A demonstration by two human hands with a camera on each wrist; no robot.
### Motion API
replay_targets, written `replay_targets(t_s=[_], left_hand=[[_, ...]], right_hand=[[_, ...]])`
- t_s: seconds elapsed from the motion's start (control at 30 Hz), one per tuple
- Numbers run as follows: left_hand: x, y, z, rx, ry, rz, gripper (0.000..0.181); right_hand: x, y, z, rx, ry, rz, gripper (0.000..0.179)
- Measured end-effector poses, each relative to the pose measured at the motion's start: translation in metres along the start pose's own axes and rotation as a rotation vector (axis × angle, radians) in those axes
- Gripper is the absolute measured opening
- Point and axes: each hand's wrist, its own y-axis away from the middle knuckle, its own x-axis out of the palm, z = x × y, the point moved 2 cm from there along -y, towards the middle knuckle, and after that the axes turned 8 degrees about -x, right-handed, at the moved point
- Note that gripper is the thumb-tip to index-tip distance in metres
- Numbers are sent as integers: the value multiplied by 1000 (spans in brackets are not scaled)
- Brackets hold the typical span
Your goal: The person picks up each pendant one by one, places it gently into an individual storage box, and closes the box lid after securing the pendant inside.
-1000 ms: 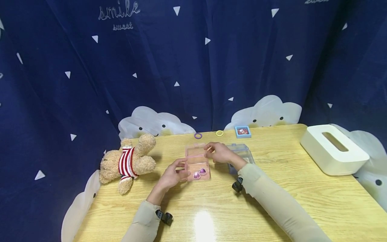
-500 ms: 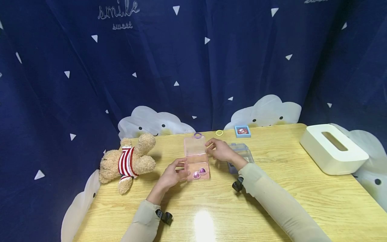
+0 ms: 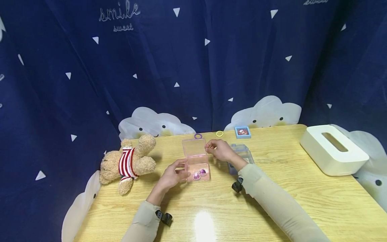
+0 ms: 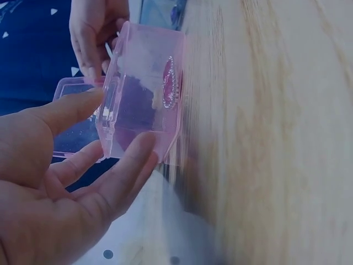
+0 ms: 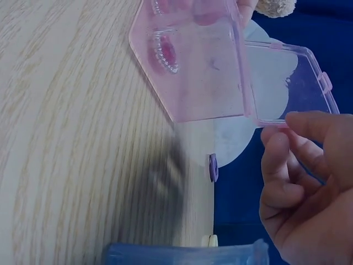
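A clear pink plastic box (image 3: 198,161) sits on the table with its hinged lid (image 3: 194,148) raised at the back. Inside lie two purple heart-shaped pieces (image 3: 197,175) with beaded edges; one shows side-on through the wall as a heart piece (image 4: 169,83). My left hand (image 3: 171,174) is at the box's left side, its fingers spread and mostly straight against wall and rim. With thumb and fingertips my right hand (image 3: 220,150) pinches the lid's right edge, plainly seen on the lid (image 5: 292,88) in the right wrist view. A bluish clear box (image 3: 242,153) stands partly behind my right hand.
Along the back edge lie a purple ring (image 3: 198,136), a yellow ring (image 3: 219,133) and a blue-framed square (image 3: 243,132). A teddy bear (image 3: 127,164) in a striped top lies left. A white tissue box (image 3: 335,148) stands at the right, before a dark blue curtain (image 3: 193,67).
The lid has swung on its hinge: its top edge rose in view, then dropped slightly and shifted left. My right hand stays at its edge; my left hand has barely moved.
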Motion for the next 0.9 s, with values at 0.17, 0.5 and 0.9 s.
replay_targets(t_s=[0.17, 0.5, 0.9], left_hand=[[-2, 1, 0, 5, -60, -48, 64], [-4, 3, 1, 28, -46, -9, 65], [-4, 3, 2, 27, -58, -50, 62]], right_hand=[[-2, 4, 2, 19, -91, 36, 15], [-4, 14, 7, 80, -314, 118, 34], [-4, 20, 9, 55, -266, 170, 17]])
